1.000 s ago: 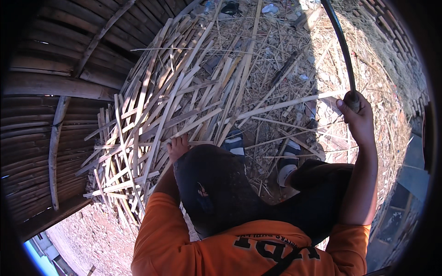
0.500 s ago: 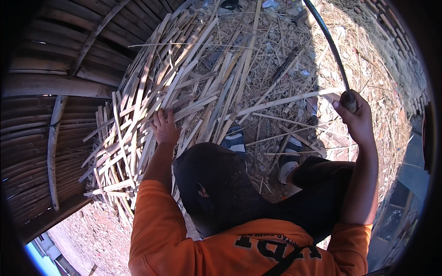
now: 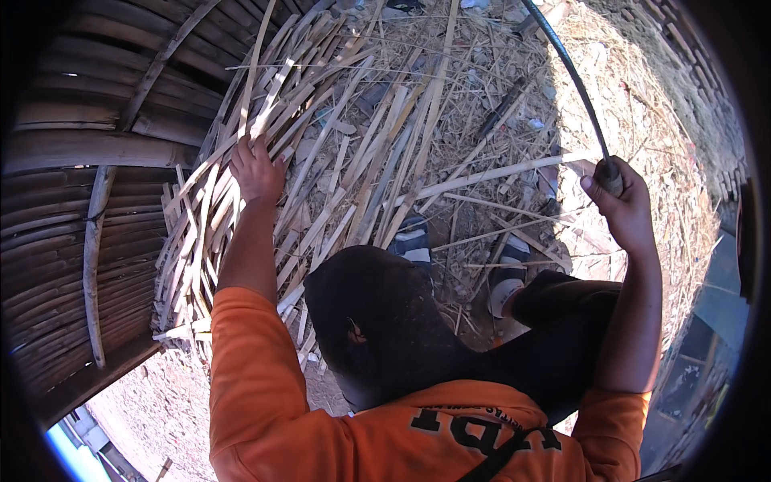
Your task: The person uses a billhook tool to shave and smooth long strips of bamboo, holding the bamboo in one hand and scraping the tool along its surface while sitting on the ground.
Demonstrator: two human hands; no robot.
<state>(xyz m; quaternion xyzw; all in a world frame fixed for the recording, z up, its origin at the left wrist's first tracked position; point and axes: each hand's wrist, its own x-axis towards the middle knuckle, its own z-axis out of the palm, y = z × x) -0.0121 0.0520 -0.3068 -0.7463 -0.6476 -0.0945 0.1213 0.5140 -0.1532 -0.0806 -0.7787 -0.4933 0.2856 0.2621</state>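
Strips of pale, flat split wood [image 3: 205, 213] lie heaped on straw-littered ground [image 3: 642, 120] under the left hand [image 3: 259, 173], its fingers slightly spread; whether it grips any cannot be told. The right hand [image 3: 625, 202], well apart, is closed around the brown handle [image 3: 612, 178] of a long, dark, curved tool [image 3: 574, 76]. At left stands a dark slatted wall [image 3: 52, 233].

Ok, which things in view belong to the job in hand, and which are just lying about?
Job, judging by the hands:
Long, thin, dark curved tool, held in the right hand
Pale, flat wooden strips, at the left hand

Apparently just lying about:
Small white scrap
Dry, straw-coloured litter
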